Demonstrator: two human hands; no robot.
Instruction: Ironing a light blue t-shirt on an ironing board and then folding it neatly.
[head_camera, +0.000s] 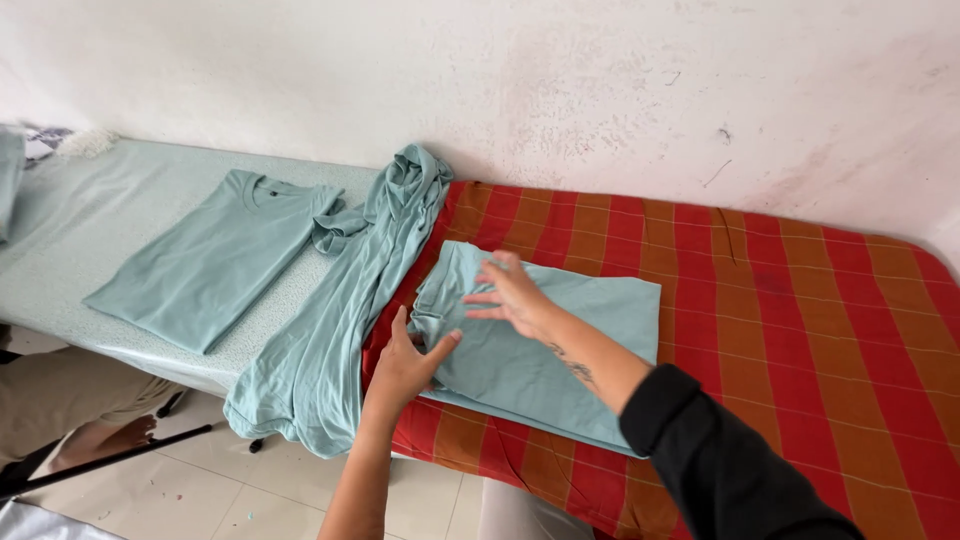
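A pale teal shirt (560, 350), partly folded into a rectangle, lies on the red and orange checked cloth (800, 320). My left hand (405, 365) rests on its left edge, thumb spread over the fabric. My right hand (510, 295) lies on top of the shirt near its upper left corner, fingers apart and pinching a fold. The right arm wears a black sleeve pushed up the forearm.
A loose teal shirt (340, 320) hangs over the seam between the checked cloth and a pale green table (90, 215). A flat, neatly laid teal shirt (215, 260) lies on that table. White wall behind, tiled floor (200, 490) below, a person's leg at lower left.
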